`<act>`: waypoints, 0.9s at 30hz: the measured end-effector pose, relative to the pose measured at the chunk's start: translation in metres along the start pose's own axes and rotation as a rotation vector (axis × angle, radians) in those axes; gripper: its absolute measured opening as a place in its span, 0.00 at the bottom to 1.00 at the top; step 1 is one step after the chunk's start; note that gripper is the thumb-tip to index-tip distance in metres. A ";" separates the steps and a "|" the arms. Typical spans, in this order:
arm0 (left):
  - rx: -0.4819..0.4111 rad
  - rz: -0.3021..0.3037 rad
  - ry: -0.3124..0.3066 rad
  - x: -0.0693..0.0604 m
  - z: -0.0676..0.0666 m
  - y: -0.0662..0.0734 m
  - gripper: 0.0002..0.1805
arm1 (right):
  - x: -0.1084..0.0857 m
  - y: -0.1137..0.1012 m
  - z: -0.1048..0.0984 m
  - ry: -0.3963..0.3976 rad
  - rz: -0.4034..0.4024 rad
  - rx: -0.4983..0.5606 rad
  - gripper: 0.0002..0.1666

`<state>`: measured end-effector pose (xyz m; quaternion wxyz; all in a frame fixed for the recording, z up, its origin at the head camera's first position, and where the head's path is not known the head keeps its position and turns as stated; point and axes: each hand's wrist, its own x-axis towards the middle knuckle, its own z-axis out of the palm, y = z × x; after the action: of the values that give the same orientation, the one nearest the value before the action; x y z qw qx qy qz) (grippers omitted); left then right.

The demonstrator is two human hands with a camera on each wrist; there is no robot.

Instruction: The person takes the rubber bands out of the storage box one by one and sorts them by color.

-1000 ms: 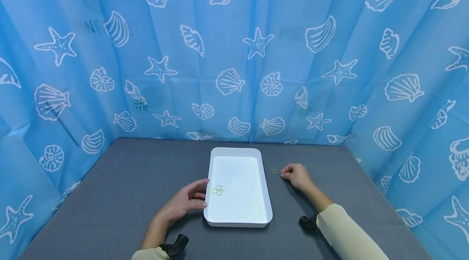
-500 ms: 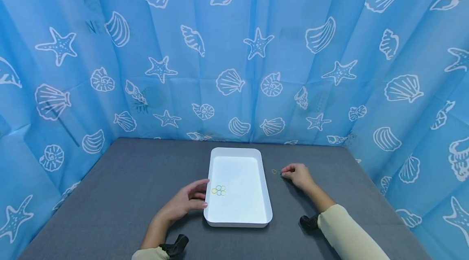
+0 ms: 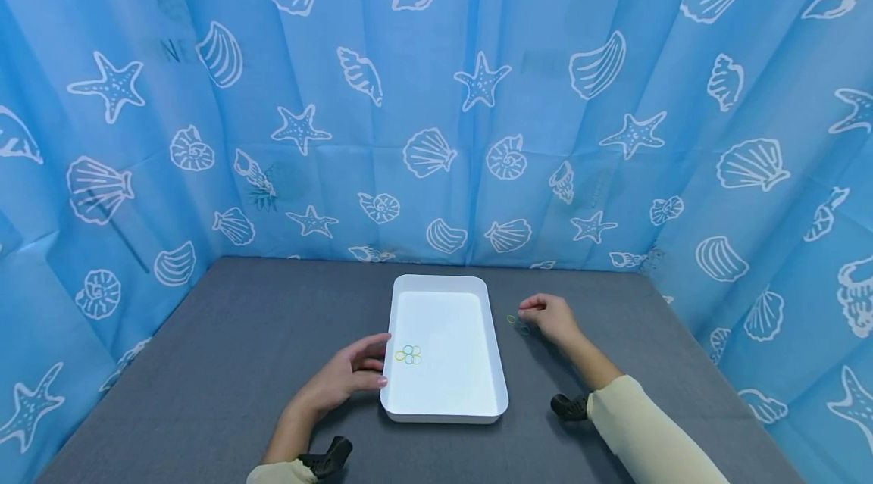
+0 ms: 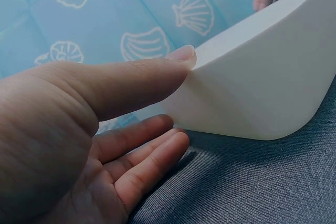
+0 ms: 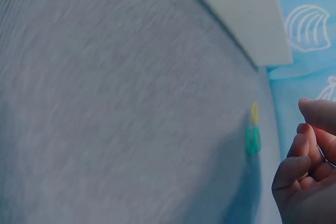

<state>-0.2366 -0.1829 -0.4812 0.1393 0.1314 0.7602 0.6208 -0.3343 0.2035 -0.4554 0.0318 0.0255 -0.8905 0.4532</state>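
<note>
Your right hand (image 3: pixel 554 320), right of centre in the head view, points its fingertips leftward toward the white tray (image 3: pixel 450 393). The yellow ring (image 5: pixel 254 113) lies on the grey table (image 3: pixel 307 302) just to their lower left, nearest the tray; the green ring (image 5: pixel 253 139) lies just below them in the frame. Blur hides whether the green is a single ring. In the right wrist view both appear left of your fingers. These fingers are curled, tips close together; whether you pinch a ring between them cannot be told. Your left hand (image 3: pixel 339 376), lower left of centre, is well apart from the loose rings, so your right is clearly nearer. Its fingers are loosely extended, its thumb touching the tray's rim. The tray's long axis runs up and down the frame; its right wall stands between the loose rings and the ring cluster (image 3: pixel 408 355) at its left side.
</note>
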 end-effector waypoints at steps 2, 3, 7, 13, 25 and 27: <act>0.001 0.002 -0.001 0.000 0.000 0.000 0.39 | 0.001 -0.005 0.001 0.004 0.007 0.015 0.06; 0.000 0.003 -0.003 0.000 -0.001 0.000 0.39 | 0.002 -0.008 0.002 0.009 0.012 0.021 0.06; -0.003 0.001 -0.012 0.001 -0.001 0.000 0.38 | 0.005 -0.017 0.006 0.010 0.030 0.058 0.07; 0.000 -0.011 -0.005 0.001 -0.001 0.001 0.38 | 0.007 -0.027 0.015 0.011 0.035 0.104 0.08; 0.006 -0.008 0.006 0.001 0.000 0.000 0.38 | 0.016 -0.053 0.033 -0.031 0.100 0.159 0.07; 0.009 -0.005 0.006 0.000 0.000 0.000 0.38 | 0.017 -0.058 0.036 -0.046 0.110 0.174 0.07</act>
<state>-0.2371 -0.1829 -0.4814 0.1383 0.1282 0.7639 0.6172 -0.3484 0.1400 -0.4288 -0.0158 -0.0106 -0.8484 0.5290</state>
